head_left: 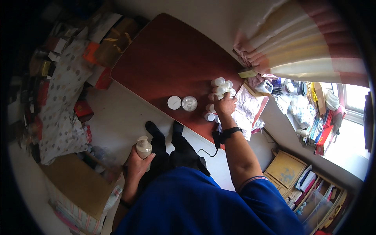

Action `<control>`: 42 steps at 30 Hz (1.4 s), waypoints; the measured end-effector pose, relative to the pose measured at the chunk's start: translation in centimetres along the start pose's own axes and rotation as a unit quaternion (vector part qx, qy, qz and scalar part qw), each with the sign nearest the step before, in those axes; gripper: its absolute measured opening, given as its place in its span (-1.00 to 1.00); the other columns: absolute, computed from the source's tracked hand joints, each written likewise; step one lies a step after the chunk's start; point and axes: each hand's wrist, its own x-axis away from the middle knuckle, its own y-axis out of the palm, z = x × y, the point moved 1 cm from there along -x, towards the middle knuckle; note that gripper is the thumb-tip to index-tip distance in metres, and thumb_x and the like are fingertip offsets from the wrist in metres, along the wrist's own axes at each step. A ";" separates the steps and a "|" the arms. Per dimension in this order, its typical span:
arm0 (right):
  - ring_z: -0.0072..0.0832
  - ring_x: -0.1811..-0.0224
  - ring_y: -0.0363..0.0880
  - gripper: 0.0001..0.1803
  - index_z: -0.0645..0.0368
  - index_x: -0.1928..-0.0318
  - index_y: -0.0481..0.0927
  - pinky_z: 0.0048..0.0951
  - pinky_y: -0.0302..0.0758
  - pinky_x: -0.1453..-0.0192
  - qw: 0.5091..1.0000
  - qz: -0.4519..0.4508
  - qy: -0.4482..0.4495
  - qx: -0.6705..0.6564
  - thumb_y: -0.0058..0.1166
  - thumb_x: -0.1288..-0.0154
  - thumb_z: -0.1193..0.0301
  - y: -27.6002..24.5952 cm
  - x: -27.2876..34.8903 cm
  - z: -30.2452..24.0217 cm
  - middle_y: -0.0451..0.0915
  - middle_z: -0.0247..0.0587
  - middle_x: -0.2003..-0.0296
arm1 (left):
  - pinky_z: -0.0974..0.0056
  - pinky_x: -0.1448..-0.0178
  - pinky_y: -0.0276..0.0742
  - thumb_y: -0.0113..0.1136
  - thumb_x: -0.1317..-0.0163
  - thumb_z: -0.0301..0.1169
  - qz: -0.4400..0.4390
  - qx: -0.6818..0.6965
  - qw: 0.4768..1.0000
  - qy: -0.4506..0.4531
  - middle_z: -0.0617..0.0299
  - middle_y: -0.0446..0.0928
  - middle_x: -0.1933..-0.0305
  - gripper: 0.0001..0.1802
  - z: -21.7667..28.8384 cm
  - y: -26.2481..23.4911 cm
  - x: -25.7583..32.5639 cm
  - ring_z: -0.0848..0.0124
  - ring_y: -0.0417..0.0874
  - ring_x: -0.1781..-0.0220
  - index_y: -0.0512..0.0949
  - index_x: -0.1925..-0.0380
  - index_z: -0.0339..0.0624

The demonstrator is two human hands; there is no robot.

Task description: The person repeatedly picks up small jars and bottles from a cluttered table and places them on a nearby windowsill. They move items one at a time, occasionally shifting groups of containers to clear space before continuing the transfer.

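Observation:
My left hand (138, 161) is wrapped round a cream pump bottle (144, 146), held upright beside my legs, off the near edge of the table. My right hand (225, 105) reaches over the table's right part, thumb and fingers closed about one of several small white bottles (221, 89) bunched together; the fingertips are partly hidden. More white bottles (209, 116) lie by its wrist. To its left on the table are a round white lid (174, 102) and a clear round container (190, 103).
The dark red table (164, 51) has rounded corners. Papers and plastic packets (247, 102) lie at its right edge. A cluttered windowsill (309, 102) and a curtain (297, 39) are at right, an open drawer (313, 196) below. Boxes and a dotted cloth (66, 102) are piled at left.

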 end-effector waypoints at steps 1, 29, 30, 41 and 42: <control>0.30 -0.24 0.48 -0.33 0.03 -0.26 0.48 0.19 0.51 -0.28 1.000 -0.002 0.010 0.008 0.32 -0.30 -0.07 0.0 -0.2 0.1 0.32 0.25 -0.26 | 0.04 -0.21 0.63 0.63 -0.11 -0.31 0.008 0.007 1.000 0.015 -0.07 0.68 -0.12 -0.24 -0.1 -0.1 -0.1 0.07 0.74 -0.13 0.44 -0.26 -0.27; 0.11 -0.30 0.61 -0.19 0.19 -0.29 0.61 -0.06 0.57 -0.38 0.989 -0.115 -0.083 0.042 0.32 -0.22 -0.13 2.9 -4.6 4.1 0.69 0.20 -0.16 | 0.02 -0.23 0.62 0.62 -0.10 -0.29 0.012 -0.019 0.999 -0.027 -0.07 0.68 -0.13 -0.22 -1.6 1.4 -1.1 0.04 0.74 -0.14 0.43 -0.27 -0.25; 0.10 -0.26 0.63 -0.18 0.20 -0.28 0.62 -0.07 0.56 -0.39 0.990 -0.117 -0.070 0.042 0.32 -0.19 -0.14 3.1 -4.7 4.8 0.71 0.18 -0.15 | 0.02 -0.23 0.62 0.62 -0.11 -0.30 0.007 -0.016 0.999 -0.031 -0.06 0.68 -0.13 -0.23 -1.5 1.6 -1.0 0.05 0.74 -0.13 0.43 -0.27 -0.25; 0.11 -0.08 0.75 -0.20 0.37 -0.06 0.70 -0.02 0.63 -0.24 0.998 -0.015 -0.043 -0.041 0.29 -0.18 -0.18 2.3 -7.3 9.2 0.76 0.30 0.07 | 0.06 -0.19 0.64 0.61 -0.13 -0.32 -0.002 -0.009 1.000 -0.016 -0.03 0.69 -0.07 -0.29 -1.3 3.4 -0.1 0.13 0.75 -0.06 0.46 -0.22 -0.28; 0.13 -0.09 0.74 -0.20 0.38 -0.06 0.70 -0.01 0.62 -0.24 0.997 -0.019 -0.051 -0.048 0.30 -0.18 -0.18 1.9 -7.2 9.2 0.76 0.31 0.06 | 0.06 -0.19 0.64 0.61 -0.13 -0.32 -0.003 -0.007 1.000 -0.018 -0.02 0.69 -0.06 -0.29 -1.3 3.5 0.1 0.13 0.75 -0.06 0.46 -0.21 -0.28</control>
